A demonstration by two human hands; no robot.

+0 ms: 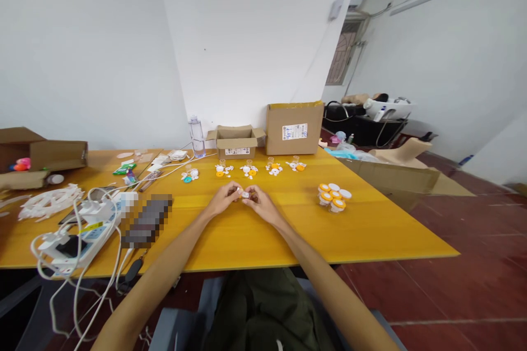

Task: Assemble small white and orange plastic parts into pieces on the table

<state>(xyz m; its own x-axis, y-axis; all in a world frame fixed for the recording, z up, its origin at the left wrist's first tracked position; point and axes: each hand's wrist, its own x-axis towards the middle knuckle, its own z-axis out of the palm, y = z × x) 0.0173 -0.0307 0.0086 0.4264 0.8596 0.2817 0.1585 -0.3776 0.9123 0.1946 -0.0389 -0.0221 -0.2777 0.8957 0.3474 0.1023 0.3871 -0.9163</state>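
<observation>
Over the middle of the table, my left hand (227, 197) and my right hand (260, 203) meet with fingers closed on a small white piece (246, 195). A bit of orange seems to show beside it, but the fingers cover most of it and its kind is unclear. Beyond my hands lie small groups of parts: a group with a teal ring (188, 178), one with an orange ring (220, 173), and several more like it. Each group has white discs and a clear cup. To the right stands a cluster of clear containers with orange and white lids (334, 196).
A small open cardboard box (236, 142), a larger closed box (293, 129) and a water bottle (197, 137) stand along the wall. At left are a power strip (96, 230) with white cables, a dark blurred-out device (148, 221) and an open carton (60, 154).
</observation>
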